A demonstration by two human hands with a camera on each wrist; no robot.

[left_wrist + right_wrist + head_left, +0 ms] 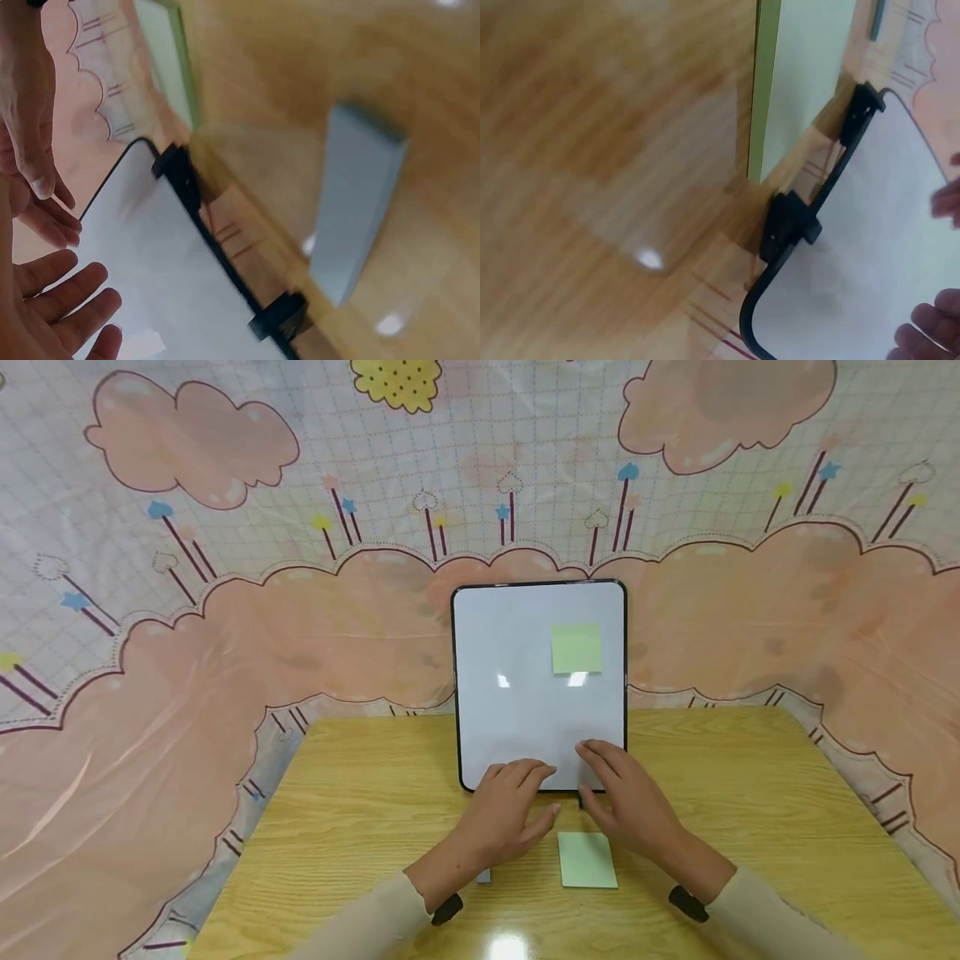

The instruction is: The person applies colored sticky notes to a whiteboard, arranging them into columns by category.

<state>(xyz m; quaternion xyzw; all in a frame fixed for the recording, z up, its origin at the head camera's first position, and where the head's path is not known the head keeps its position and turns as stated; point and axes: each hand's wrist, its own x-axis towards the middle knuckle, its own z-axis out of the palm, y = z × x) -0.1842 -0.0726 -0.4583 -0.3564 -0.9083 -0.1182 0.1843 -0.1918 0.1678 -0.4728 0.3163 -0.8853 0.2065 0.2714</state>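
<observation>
A small whiteboard with a black frame stands upright on the table, a light green sticky note on its upper right. Before its lower part, my left hand and my right hand are apart from each other, fingers loosely bent, with nothing visible in either. Between my wrists lies a pad of green sticky notes. The left wrist view shows my left hand's spread fingers. A grey block lies near my left wrist, mostly hidden by it in the head view.
The wooden table reaches back to a cartoon-printed cloth hanging behind and around it. Black feet hold the board's bottom edge. Dark bands circle both wrists.
</observation>
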